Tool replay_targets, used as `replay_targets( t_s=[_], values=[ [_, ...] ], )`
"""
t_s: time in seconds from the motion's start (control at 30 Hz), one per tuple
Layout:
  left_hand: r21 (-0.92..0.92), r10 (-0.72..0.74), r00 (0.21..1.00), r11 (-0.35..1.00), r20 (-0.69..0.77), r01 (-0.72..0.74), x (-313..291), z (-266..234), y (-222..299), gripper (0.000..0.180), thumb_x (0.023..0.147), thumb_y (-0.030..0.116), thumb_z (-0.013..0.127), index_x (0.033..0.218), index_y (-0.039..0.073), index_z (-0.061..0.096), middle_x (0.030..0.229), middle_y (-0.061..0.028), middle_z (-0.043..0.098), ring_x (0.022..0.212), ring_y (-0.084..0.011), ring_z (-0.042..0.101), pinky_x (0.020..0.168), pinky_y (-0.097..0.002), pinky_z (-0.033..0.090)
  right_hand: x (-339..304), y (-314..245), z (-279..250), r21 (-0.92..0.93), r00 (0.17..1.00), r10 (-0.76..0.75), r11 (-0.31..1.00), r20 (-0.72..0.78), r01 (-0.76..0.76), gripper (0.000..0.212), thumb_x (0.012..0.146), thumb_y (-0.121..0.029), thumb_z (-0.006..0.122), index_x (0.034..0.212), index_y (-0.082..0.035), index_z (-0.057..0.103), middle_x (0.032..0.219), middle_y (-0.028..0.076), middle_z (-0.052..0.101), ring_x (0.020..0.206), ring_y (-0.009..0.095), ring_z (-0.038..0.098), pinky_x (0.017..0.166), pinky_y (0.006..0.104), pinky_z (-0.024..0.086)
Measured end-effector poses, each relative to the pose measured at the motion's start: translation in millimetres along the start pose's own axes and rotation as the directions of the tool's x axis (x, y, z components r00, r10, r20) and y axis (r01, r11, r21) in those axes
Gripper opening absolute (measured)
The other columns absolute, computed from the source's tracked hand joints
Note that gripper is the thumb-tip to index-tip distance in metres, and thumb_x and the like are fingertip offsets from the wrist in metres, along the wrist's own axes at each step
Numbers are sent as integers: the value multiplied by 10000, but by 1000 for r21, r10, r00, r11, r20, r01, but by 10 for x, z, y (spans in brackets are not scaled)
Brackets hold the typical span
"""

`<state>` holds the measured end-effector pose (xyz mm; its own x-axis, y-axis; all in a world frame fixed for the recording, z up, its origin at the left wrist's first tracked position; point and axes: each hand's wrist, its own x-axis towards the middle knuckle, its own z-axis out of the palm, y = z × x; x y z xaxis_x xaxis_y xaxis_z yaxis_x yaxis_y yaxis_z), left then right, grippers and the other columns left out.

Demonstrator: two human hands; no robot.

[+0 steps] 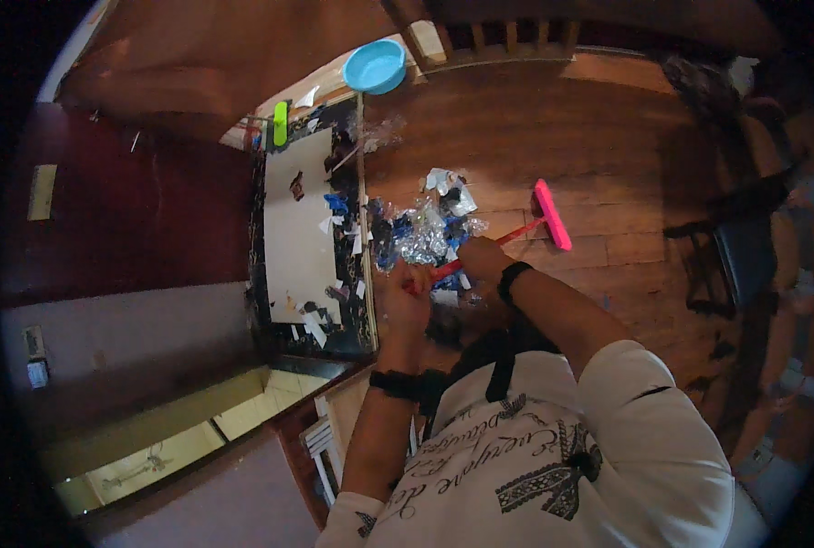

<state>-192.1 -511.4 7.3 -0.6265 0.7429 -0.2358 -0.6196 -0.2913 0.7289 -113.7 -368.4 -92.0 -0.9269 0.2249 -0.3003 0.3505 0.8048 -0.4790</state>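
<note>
The left hand (411, 277) and right hand (483, 257) both have hold of a broom (555, 216), their grips wrapped around its red handle (445, 269), the left near the end and the right further along, toward the head. The broom slants across the front of the body, its bright pink, bar-shaped head out beyond the right hand over the brown wooden floor (608, 137); whether the head touches the boards, I cannot tell. A dark band (514, 277) circles the right wrist. Just beyond the hands lies a loose heap of crumpled clear plastic (422, 239) mixed with blue and dark pieces, with silvery wrapping (462, 201) at its far side. To the left of the heap, a pale rectangular panel (297, 183) with a black border carries more litter, including a blue scrap (336, 204) near its right side and white paper (314, 329) toward its near end. Past the panel's far end sits a bright green brush-like head (281, 123), and beyond the panel's far right corner a light-blue basin (377, 87). A dark chair (717, 265) stands well to the right.
</note>
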Motion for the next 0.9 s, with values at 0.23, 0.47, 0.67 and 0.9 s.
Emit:
replay_targets(
  t_s=[0.23,0.47,0.67,0.9],
  values=[
    [312,216,945,940,-245,-134,-295,-345,483,464,937,245,341,498,95,326,495,-62,356,585,-210,421,697,-318,362,314,-726,125,44,986,-149,987,-72,152,141,747,-145,570,733,-62,683,755,160,646,757,316,640,675,427,512],
    [84,194,920,981,-341,-176,-808,-578,968,505,940,264,341,464,99,308,497,-63,343,678,-260,430,790,-375,332,458,-1454,337,103,908,-371,913,-195,395,114,717,-149,589,725,-52,647,706,157,619,693,353,619,625,444,500],
    [78,195,837,981,-512,-180,-1257,-596,1224,529,932,306,379,452,96,309,476,-73,360,652,-250,448,784,-321,368,355,-1790,384,-32,758,-584,797,-290,603,107,681,-162,606,679,-69,658,663,145,611,627,337,612,575,439,493],
    [95,224,920,974,-322,-204,-1538,-445,1467,578,936,368,337,417,114,321,472,-82,380,674,-236,459,820,-302,386,78,-2042,100,26,852,-524,852,-1,523,137,705,-135,581,742,-28,658,706,159,630,692,341,635,647,427,519]
  ],
)
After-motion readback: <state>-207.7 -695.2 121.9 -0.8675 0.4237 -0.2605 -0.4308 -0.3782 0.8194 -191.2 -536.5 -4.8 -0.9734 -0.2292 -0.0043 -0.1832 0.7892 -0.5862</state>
